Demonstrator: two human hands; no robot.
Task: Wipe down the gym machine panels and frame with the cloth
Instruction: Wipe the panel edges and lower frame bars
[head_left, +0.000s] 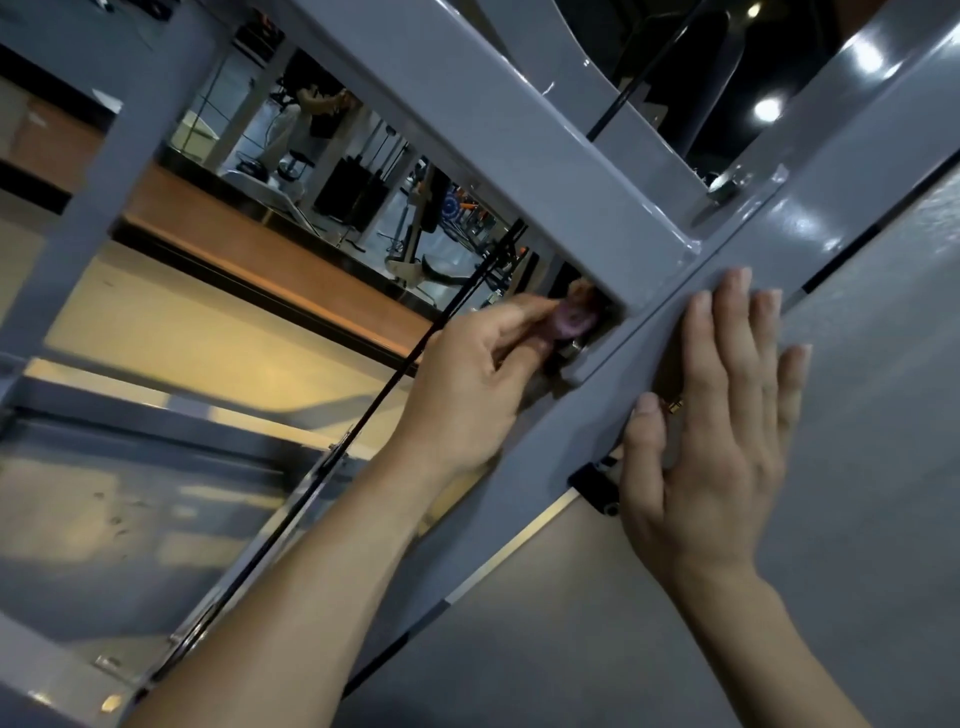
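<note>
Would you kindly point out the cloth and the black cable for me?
cloth (574, 317), head view, its purple bunched part showing.
black cable (395, 384), head view, middle of its length.

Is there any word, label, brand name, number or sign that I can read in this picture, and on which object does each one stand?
None can be read.
The grey frame and the grey panel show no lettering.
The black clip on the panel edge shows no lettering.
The gym equipment in the background is too small and blurred to read.

The cloth (574, 317) is held left of the frame (597, 410); the right hand (722, 410) is laid flat on the frame's right, against the panel (878, 415).
</note>
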